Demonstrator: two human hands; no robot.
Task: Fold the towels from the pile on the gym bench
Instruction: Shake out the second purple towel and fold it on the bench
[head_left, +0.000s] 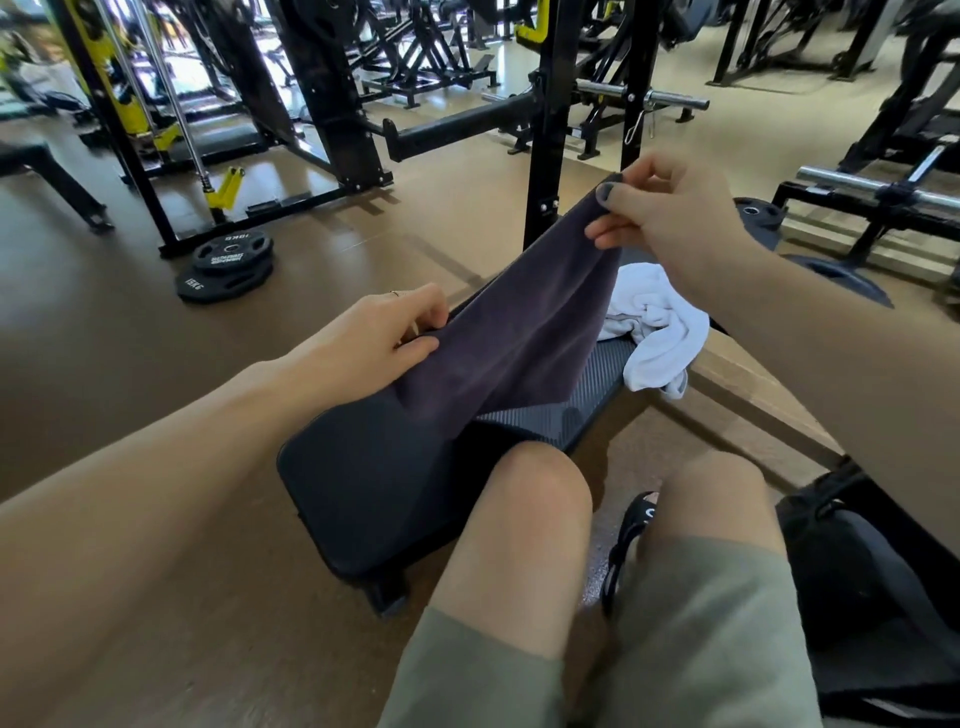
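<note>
A dark purple towel (514, 332) hangs stretched above the black gym bench (363, 488). My left hand (384, 327) pinches its near corner, low over the bench's left edge. My right hand (670, 218) pinches the far corner, raised higher, so the cloth slopes up to the right. Its lower edge droops onto the bench pad. A crumpled white towel (654, 322) lies on the far right part of the bench, partly hanging over the edge behind the purple one.
My knees (535, 499) are at the bench's near right side. A black bag (852, 587) sits on the floor at right. Two black weight plates (228, 265) lie on the floor at left. A black rack post (545, 156) stands just behind the bench.
</note>
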